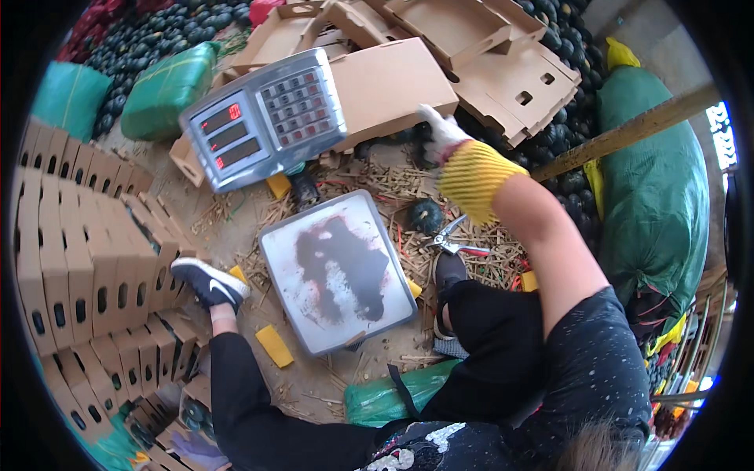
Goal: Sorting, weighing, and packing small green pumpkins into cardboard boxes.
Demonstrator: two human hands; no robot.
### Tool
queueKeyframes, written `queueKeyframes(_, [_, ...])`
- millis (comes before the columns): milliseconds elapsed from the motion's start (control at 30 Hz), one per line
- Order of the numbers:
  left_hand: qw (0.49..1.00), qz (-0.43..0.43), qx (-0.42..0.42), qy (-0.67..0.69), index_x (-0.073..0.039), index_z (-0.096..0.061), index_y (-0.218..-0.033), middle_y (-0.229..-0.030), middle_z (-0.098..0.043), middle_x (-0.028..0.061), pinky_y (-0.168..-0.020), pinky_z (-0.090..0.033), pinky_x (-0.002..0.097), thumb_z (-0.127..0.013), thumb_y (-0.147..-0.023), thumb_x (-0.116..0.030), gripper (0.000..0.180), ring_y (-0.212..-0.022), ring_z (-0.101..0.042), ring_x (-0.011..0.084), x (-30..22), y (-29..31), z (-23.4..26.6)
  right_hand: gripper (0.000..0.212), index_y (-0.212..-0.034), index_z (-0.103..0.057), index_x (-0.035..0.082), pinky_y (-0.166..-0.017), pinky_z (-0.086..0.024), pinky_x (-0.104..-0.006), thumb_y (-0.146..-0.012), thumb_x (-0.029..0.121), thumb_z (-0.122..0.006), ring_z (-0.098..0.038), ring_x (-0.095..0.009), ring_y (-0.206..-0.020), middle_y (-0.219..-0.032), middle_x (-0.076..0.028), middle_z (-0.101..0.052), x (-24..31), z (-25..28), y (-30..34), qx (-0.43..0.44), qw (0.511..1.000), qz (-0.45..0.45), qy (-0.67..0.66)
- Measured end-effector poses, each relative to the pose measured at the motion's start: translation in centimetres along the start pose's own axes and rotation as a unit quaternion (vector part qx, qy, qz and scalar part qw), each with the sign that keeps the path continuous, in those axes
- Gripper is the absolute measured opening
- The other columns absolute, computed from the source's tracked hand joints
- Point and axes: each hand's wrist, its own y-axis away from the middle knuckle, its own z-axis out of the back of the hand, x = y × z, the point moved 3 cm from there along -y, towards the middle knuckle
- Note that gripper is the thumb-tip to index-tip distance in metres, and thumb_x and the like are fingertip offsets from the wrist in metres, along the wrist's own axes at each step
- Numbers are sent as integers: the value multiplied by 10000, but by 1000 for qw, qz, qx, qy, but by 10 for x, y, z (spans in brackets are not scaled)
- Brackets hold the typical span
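My right hand [442, 137], in a white glove with a ribbed yellow cuff, reaches forward past the scale. Its visible fingers are stretched out and apart, by the near edge of a brown cardboard box [393, 86], and I make out nothing held in them. Dark green squashes lie beneath and beside it. Nearer to me, one round dark green squash [426, 214] rests on cut stems, just above a pair of pruning shears [455, 242] with red-lined handles. Between my feet stands a platform scale with a stained metal pan [338, 271] and a tilted grey display head [265, 118]. My left hand is out of view.
Slotted cardboard boxes [86, 259] line the left side. Flat cardboard trays [503, 86] pile up ahead. Green sacks [169, 90] and heaped squashes [181, 27] stand behind. A wooden pole [628, 129] crosses a large green sack [656, 188] at right. A purple glove-like thing [196, 449] shows lower left.
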Motion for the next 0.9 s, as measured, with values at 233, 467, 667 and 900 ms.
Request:
queueKeyframes(233, [965,-148,-55,210,28,-342,-1460,-1431,-480,201,-1077,-426,466,-536,-1014,-447,680,-1272,-540,320,-177,-1,112,1029,-1579,-196,164,-912,-552,-570,-759,101,-815,-613,-402,-1145,-1362,-227,-524,-10,-34,-84,-165,881,113,-428])
queueKeyframes(467, [822,-408,276,286,42,-265,-1552,-1517,-433,222,-1134,-406,493,-544,-1017,-475,794,-1344,-518,354,-350,101,162,1137,-1619,-127,145,-1001,-528,-469,-710,85,-808,-572,-328,-1226,-1401,-178,-512,-4,72,49,53,856,282,-431])
queueKeyframes(667, [838,-407,237,277,-20,-448,-1486,-1400,-552,182,-1097,-421,464,-653,-965,-250,605,-1277,-560,347,-464,274,106,1263,-1641,-15,45,-1253,-160,-424,-745,302,-868,-138,-282,-1557,-1681,-165,-161,-88,84,133,303,906,205,-213])
queueKeyframes(900, [682,-535,490,-89,-49,-542,-1406,-1257,-623,147,-1032,-450,444,-722,-903,-191,553,-1164,-603,323,-443,279,123,493,-1193,-676,24,-986,-497,-449,-835,359,-726,-616,-362,-1090,-1106,-178,-652,-109,115,65,70,885,392,240])
